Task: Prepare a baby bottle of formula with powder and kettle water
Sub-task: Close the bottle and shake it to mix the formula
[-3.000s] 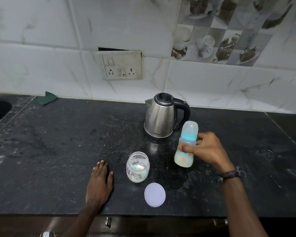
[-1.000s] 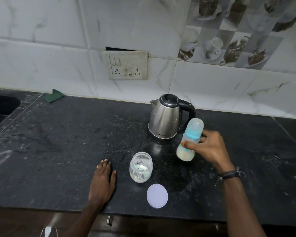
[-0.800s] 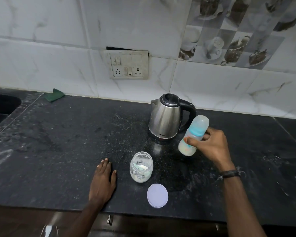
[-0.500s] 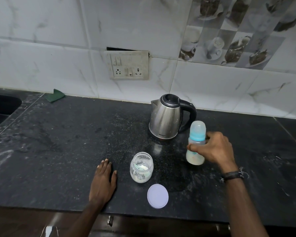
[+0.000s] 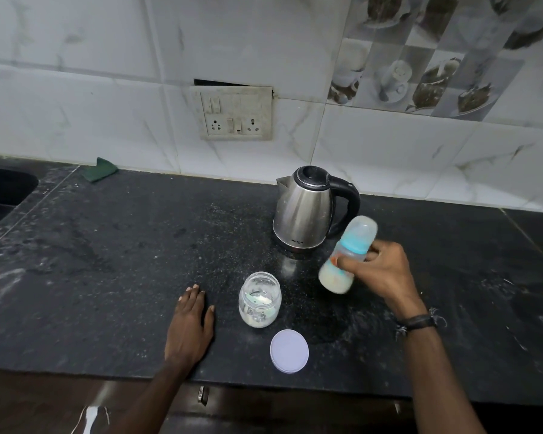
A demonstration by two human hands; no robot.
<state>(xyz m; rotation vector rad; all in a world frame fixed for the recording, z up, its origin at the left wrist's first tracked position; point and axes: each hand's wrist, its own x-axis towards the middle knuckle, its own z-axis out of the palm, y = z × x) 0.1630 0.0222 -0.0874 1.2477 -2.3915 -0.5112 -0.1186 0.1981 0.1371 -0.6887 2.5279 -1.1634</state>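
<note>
Only the kettle [image 5: 304, 211] bears tiny, unclear lettering; right hand [image 5: 381, 274] grips the tilted bottle [image 5: 347, 255], left hand [image 5: 190, 324] lies flat.

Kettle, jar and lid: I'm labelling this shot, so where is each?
kettle [image 5: 301, 211], head view, steel body.
jar [image 5: 259, 299], head view, glass side.
lid [image 5: 289, 351], head view, flat top.

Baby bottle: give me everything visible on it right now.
The baby bottle is clear plastic with a turquoise collar and a translucent domed cap on top. Pale milky liquid fills its lower part; faint orange print shows on the body. It is tilted, cap leaning up and to the right, and looks lifted off the dark counter, in front of and right of the steel kettle. The right hand grips its middle; nothing else touches it.
</note>
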